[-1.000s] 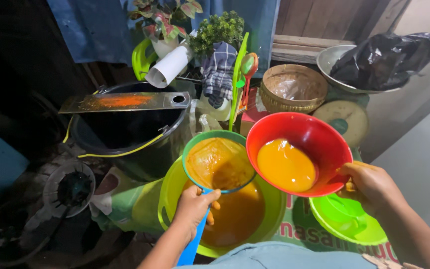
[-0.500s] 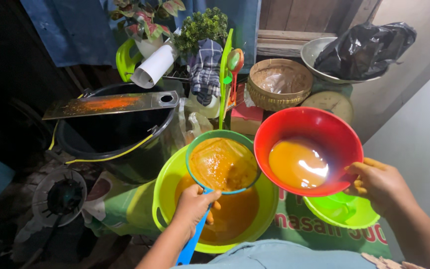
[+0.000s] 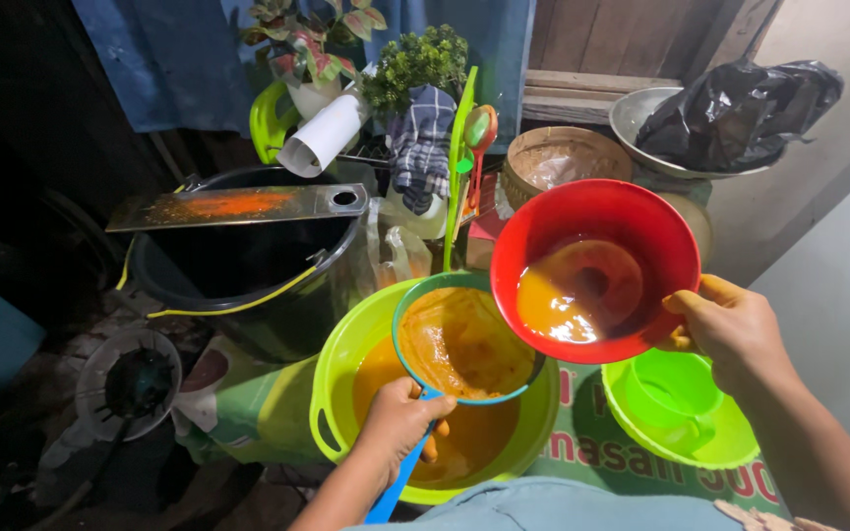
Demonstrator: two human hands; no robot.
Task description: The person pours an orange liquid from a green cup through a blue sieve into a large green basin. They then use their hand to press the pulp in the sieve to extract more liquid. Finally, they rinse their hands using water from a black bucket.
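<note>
Straining set-up, seen from above. The right hand (image 3: 735, 329) holds a round red plastic bowl (image 3: 594, 267) by its rim, fingers closed over the edge, tilted toward a blue-rimmed mesh strainer (image 3: 464, 339) lined with orange pulp. A shallow pool of orange liquid (image 3: 558, 305) lies against the lower wall of the red bowl, close to the lip that overhangs the strainer. The left hand (image 3: 400, 421) has its fingers wrapped around the strainer's blue plastic handle (image 3: 395, 487), keeping the strainer above a large lime-green plastic basin (image 3: 341, 364) that already contains orange liquid.

Risks, as judged from this arrangement. The red bowl's lip stands near the strainer's right rim rather than over its centre; a steeper tilt could send liquid past the rim, though it would probably land in the basin unstrained. The mesh looks coated with pulp, so drainage may be slow and a fast pour could overflow it. The strainer appears to be carried by one hand at the end of a long handle; added weight could tip it and shed pulp into the strained liquid. The one-sided grip on the wet red bowl could slip.

Surroundings: a smaller green plastic bowl (image 3: 681, 408) sits below the right hand; a black bucket (image 3: 248, 270) bridged by a flat metal grater (image 3: 238, 206) stands to the left.
</note>
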